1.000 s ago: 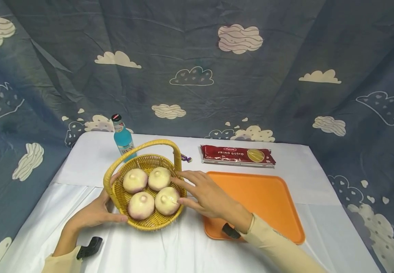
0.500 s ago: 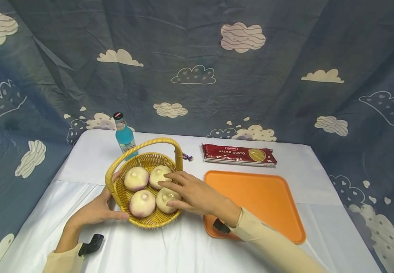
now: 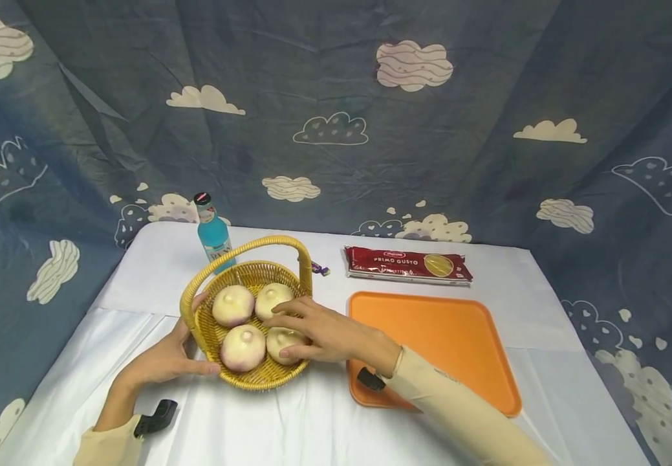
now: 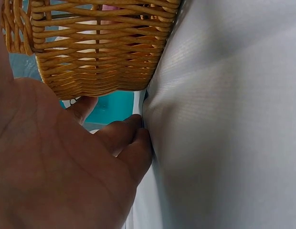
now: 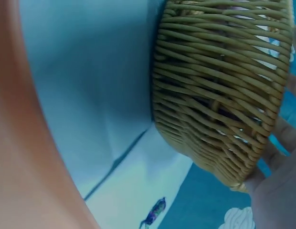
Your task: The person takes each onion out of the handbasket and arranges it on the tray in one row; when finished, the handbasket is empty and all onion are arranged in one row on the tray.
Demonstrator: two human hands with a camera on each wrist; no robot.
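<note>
A yellow wicker basket (image 3: 266, 382) with an arched handle stands at the middle left and contains several white turnips (image 3: 242, 347) with purple undersides. My left hand (image 3: 158, 362) spreads along the basket's left side, its thumb tip at the front rim. In the left wrist view, the palm (image 4: 62, 157) lies apart from the woven wall, and two fingers rest on the cloth. My right hand (image 3: 324, 333) reaches over the right rim, its thumb and fingers round the front right turnip (image 3: 279, 339). The right wrist view shows fingers (image 5: 281, 133) across the rim, with that turnip hidden.
An orange tray (image 3: 437, 323) lies to the right, partly under my right forearm. Behind it is a red spaghetti packet (image 3: 405, 265). A blue bottle (image 3: 213, 233) stands behind the basket, and a small purple wrapped candy (image 3: 320, 268) lies near the handle.
My right hand has moved left from the basket's right rim, over the front right turnip, and its fingers have lowered round it. The left hand and basket stay in place.
</note>
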